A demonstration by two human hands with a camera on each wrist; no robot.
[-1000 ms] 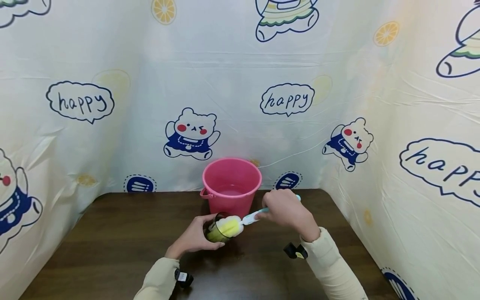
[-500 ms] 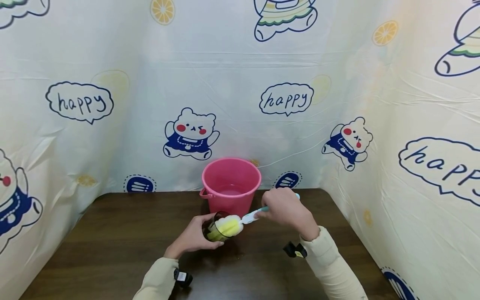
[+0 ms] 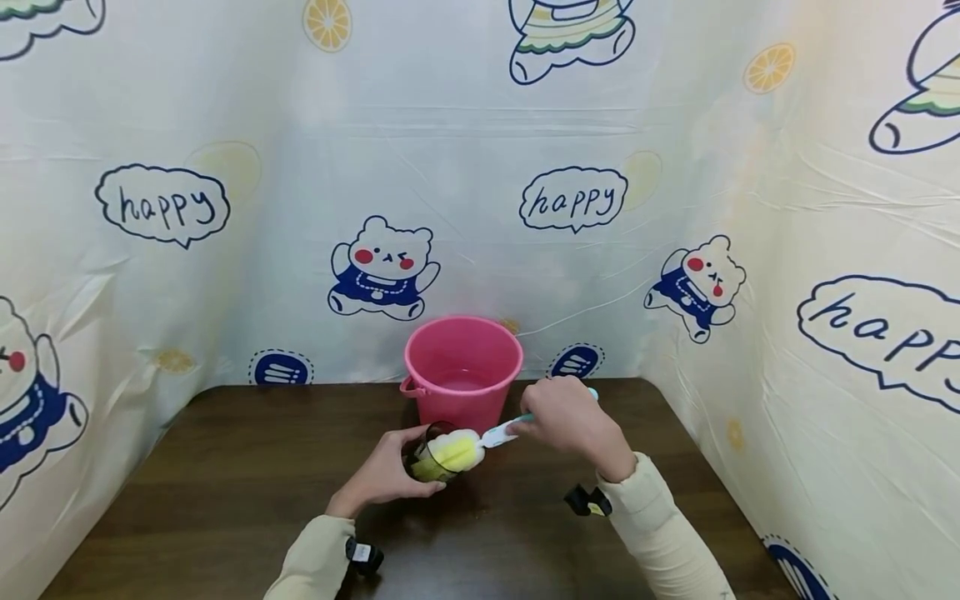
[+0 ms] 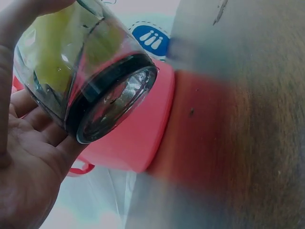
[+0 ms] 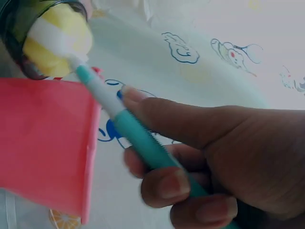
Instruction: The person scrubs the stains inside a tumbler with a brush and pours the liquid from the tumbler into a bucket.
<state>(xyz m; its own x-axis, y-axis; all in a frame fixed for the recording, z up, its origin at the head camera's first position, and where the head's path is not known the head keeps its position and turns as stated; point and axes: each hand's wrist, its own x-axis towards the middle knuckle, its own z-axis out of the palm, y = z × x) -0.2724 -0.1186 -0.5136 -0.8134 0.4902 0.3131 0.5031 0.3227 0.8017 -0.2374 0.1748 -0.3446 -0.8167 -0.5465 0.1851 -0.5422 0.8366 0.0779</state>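
My left hand grips a dark, see-through glass cup tipped on its side, its mouth turned to the right. Thumb and fingers wrap round the cup's wall. Partly inside the mouth sits the yellow and white sponge head of a bottle brush. My right hand holds the brush's teal and white handle, fingers curled round it and the thumb lying along it. Through the glass in the left wrist view, the sponge shows as a yellow blur. Both hands are above the table, in front of the pink bucket.
The bucket stands at the back of the dark wooden table, with what looks like water inside and a small handle lug on its left. A printed white cloth hangs behind and along both sides. Small wet spots show on the tabletop.
Both hands, with the cup and the brush, have shifted very slightly to the left. The sponge head stays partly in the cup's mouth, and the bucket has not moved.
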